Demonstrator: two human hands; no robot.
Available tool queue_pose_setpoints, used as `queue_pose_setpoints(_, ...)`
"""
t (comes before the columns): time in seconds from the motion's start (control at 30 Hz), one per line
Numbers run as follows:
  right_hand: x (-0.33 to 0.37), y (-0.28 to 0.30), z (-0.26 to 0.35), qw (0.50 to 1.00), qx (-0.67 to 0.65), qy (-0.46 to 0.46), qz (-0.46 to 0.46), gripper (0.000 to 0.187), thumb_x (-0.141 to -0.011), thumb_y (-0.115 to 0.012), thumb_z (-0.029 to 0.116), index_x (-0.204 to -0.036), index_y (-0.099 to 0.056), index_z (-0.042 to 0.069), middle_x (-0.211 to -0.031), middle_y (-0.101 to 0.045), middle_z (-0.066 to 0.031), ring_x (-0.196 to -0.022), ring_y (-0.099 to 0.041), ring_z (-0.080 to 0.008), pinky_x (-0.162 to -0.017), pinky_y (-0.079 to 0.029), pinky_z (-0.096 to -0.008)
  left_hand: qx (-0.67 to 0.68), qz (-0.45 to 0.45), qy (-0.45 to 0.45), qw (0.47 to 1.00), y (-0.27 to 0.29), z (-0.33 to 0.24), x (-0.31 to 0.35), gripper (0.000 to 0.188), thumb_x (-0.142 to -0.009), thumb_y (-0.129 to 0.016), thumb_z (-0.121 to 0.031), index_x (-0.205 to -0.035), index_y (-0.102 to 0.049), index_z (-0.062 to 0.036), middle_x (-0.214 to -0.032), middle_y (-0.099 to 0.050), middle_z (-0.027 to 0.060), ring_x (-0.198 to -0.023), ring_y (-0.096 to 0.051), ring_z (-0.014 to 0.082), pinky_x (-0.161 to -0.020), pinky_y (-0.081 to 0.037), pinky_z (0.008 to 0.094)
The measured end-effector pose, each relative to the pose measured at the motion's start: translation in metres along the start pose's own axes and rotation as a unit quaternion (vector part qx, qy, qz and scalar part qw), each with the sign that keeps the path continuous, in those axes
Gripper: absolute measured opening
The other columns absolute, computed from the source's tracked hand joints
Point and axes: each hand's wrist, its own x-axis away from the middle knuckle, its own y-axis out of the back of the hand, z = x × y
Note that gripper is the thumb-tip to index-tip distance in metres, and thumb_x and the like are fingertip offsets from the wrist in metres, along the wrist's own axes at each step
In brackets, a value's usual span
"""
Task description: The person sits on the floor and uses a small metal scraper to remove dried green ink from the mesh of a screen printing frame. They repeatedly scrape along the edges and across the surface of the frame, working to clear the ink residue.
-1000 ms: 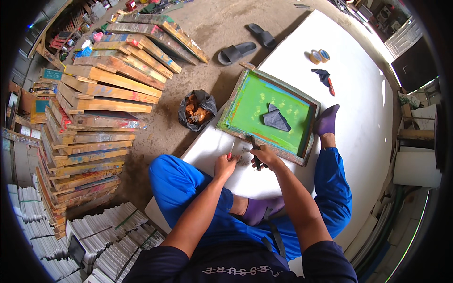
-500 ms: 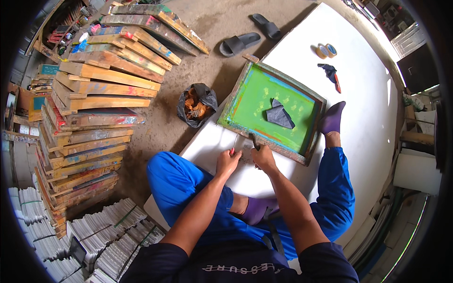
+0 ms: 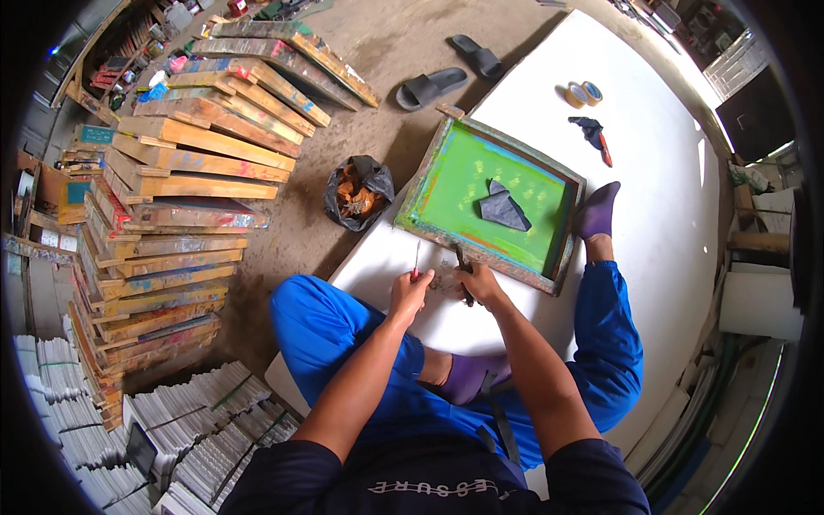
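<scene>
My left hand (image 3: pixel 408 296) is closed around a thin-bladed tool with a red handle (image 3: pixel 416 275), like a small screwdriver, its metal shaft pointing away from me. My right hand (image 3: pixel 481 283) grips a dark, long-handled tool (image 3: pixel 467 296); its exact kind is unclear. The tip of that tool reaches the near rail of a wooden screen-printing frame (image 3: pixel 493 254) with green mesh. On the mesh lies a folded dark cloth or sheet (image 3: pixel 505 210). Small dark bits (image 3: pixel 444 279) are scattered on the white board between my hands.
I sit on a large white board (image 3: pixel 652 257). Two tape rolls (image 3: pixel 584 93) and a black and red tool (image 3: pixel 594 137) lie at its far side. A black bag of scraps (image 3: pixel 359 193), slippers (image 3: pixel 431 88), stacked wooden frames (image 3: pixel 197 184) and bundled white sheets (image 3: pixel 197 412) are to the left.
The view has shifted slightly. My right hand's tool has turned, so its lower end now shows below the hand; the red handle in my left hand shows more.
</scene>
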Motion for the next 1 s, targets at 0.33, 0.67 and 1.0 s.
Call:
queue_pose_setpoints(0.33,-0.006,0.016,0.018,0.997,0.004,-0.065,0.043,0.034,-0.095,-0.062,0.024,-0.111,-0.060,-0.006,-0.079,-0.067,-0.0172,-0.058,-0.070,-0.0237,-0.036,-0.049,-0.0344,-0.031,-0.003,-0.036,0.999,-0.002,0.000,-0.002,0.041,-0.092,-0.071,-0.033,-0.065,-0.056,-0.0054,-0.048,-0.048,0.0007,-0.038,-0.047,0.0124,-0.038,-0.035,0.0324)
queue_pose_setpoints(0.67,-0.005,0.022,0.037,0.994,0.088,-0.069,0.022,0.033,-0.091,-0.060,0.020,-0.100,-0.061,-0.012,-0.072,-0.067,-0.0187,-0.053,-0.067,-0.0244,-0.038,-0.050,-0.0364,-0.089,0.019,-0.050,0.995,-0.010,0.005,-0.013,0.046,-0.091,-0.069,-0.039,-0.068,-0.061,-0.0001,-0.051,-0.056,0.0092,-0.044,-0.055,0.0185,-0.046,-0.042,0.0374)
queue_pose_setpoints(1.0,-0.010,-0.006,0.013,0.967,0.210,-0.029,-0.142,0.033,-0.087,-0.056,0.025,-0.091,-0.067,-0.007,-0.090,-0.070,-0.0310,-0.083,-0.072,-0.0433,-0.075,-0.058,-0.0506,-0.075,0.029,-0.058,0.995,-0.015,-0.010,-0.008,0.044,-0.092,-0.069,-0.039,-0.070,-0.060,-0.0018,-0.052,-0.052,0.0049,-0.045,-0.051,0.0141,-0.046,-0.040,0.0358)
